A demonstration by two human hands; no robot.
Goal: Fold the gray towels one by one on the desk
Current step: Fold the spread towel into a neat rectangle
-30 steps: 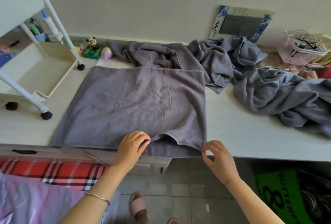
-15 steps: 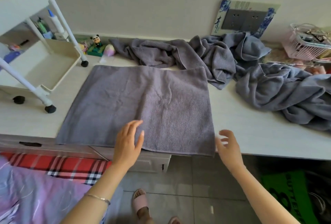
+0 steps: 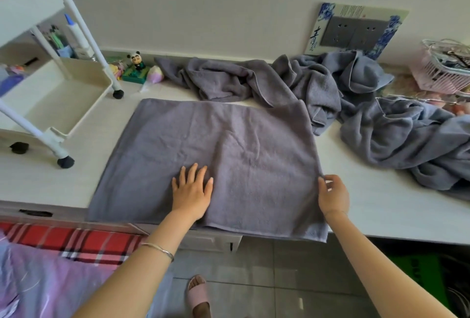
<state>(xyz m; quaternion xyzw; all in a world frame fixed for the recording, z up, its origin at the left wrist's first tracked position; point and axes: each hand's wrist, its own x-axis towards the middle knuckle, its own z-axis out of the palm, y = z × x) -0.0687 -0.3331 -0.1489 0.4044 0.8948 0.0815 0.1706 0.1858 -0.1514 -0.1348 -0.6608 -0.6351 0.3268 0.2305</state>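
A gray towel [image 3: 229,144], folded over once, lies flat on the white desk [image 3: 368,205], its near edge hanging slightly over the front. My left hand [image 3: 192,190] rests palm down on the towel near its front middle, fingers straight and spread. My right hand [image 3: 332,194] pinches the towel's right edge with thumb and fingertips. Unfolded gray towels lie crumpled behind: one heap [image 3: 254,81] at the back middle, another [image 3: 412,139] at the right.
A white wheeled cart [image 3: 50,93] stands on the desk's left part. Small figurines [image 3: 136,66] sit by the wall. A pink basket [image 3: 442,71] is at the far right. A wall socket panel [image 3: 353,31] is behind the towels. Below are a plaid cloth and a slippered foot.
Both hands let go of the towel's near edge and moved forward. My left hand now lies flat on the towel; my right hand has taken its right edge.
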